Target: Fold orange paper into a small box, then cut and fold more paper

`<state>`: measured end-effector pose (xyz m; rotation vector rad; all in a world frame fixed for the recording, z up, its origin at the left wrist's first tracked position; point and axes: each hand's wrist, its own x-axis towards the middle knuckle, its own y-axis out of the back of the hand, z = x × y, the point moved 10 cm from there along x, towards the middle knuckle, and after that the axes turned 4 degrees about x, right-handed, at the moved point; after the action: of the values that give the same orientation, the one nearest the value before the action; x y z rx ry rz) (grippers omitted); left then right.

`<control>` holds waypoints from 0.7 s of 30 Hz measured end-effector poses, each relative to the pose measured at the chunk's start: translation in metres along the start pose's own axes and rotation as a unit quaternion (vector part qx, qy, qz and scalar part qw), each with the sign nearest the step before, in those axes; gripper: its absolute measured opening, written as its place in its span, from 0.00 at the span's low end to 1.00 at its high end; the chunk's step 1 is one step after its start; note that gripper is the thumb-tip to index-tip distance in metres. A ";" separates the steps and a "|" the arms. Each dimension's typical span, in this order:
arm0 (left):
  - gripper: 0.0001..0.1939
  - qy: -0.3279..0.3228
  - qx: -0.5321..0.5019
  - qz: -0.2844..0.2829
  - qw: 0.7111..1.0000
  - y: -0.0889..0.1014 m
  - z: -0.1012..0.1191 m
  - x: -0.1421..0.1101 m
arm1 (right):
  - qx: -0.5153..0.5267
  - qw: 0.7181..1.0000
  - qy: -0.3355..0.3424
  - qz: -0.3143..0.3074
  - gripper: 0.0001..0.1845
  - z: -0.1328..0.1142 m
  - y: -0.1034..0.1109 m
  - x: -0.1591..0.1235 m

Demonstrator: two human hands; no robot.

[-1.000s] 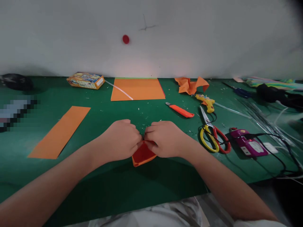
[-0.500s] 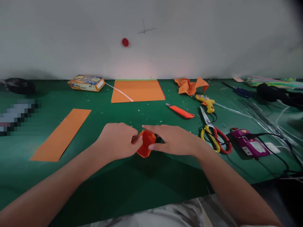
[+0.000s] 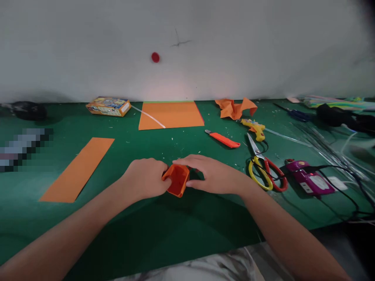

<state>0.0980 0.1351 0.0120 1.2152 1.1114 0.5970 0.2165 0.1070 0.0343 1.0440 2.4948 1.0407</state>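
Note:
Between my hands, just above the green table, is a small orange paper box (image 3: pixel 178 180), its open top tilted toward me and its walls creased into angled sides. My left hand (image 3: pixel 149 177) grips its left wall, with the thumb bent over the rim and the other fingers closed behind. My right hand (image 3: pixel 209 173) is curved round the right side: the index finger lies along the far rim and the thumb rests at the right edge. The fingertips behind the box are hidden.
An orange paper strip (image 3: pixel 79 169) lies left, orange sheets (image 3: pixel 170 115) at the back. On the right are a utility knife (image 3: pixel 224 139), scissors (image 3: pixel 259 164), a yellow glue gun (image 3: pixel 254 128), crumpled orange paper (image 3: pixel 236 108) and a purple power adapter (image 3: pixel 312 177) with cables.
My right thumb has come off the inside of the paper box to its right edge. The box has turned slightly, and its opening looks squarer. The view has tilted up a little.

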 end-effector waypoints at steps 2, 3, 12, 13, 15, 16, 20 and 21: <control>0.11 0.004 0.004 -0.018 1.000 -0.006 0.001 0.003 | 0.008 1.000 0.023 0.008 0.31 -0.001 -0.001 0.001; 0.11 0.007 0.002 -0.027 1.000 -0.008 0.000 0.005 | 0.010 0.999 0.028 0.014 0.31 0.000 -0.001 0.002; 0.10 0.011 -0.070 -0.097 0.993 -0.013 -0.009 0.012 | -0.020 0.997 0.072 0.025 0.23 -0.007 -0.009 0.003; 0.11 0.006 -0.077 -0.104 0.992 -0.013 -0.009 0.011 | -0.036 0.996 0.084 0.024 0.19 -0.010 -0.012 0.003; 0.14 -0.005 -0.092 -0.118 0.989 -0.012 -0.010 0.010 | -0.072 0.991 0.105 0.029 0.14 -0.015 -0.015 0.003; 0.14 -0.013 -0.098 -0.125 0.987 -0.012 -0.010 0.009 | -0.090 0.989 0.117 0.034 0.13 -0.018 -0.016 0.003; 0.15 -0.041 -0.116 -0.146 0.982 -0.015 -0.009 0.004 | -0.142 0.978 0.147 0.044 0.09 -0.027 -0.020 0.002; 0.14 -0.043 -0.118 -0.145 0.981 -0.015 -0.009 0.003 | -0.151 0.976 0.149 0.045 0.09 -0.028 -0.021 0.002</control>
<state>0.0883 0.1369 -0.0029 0.8471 1.0872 0.4341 0.1912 0.0833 0.0401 0.9754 2.4141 1.6526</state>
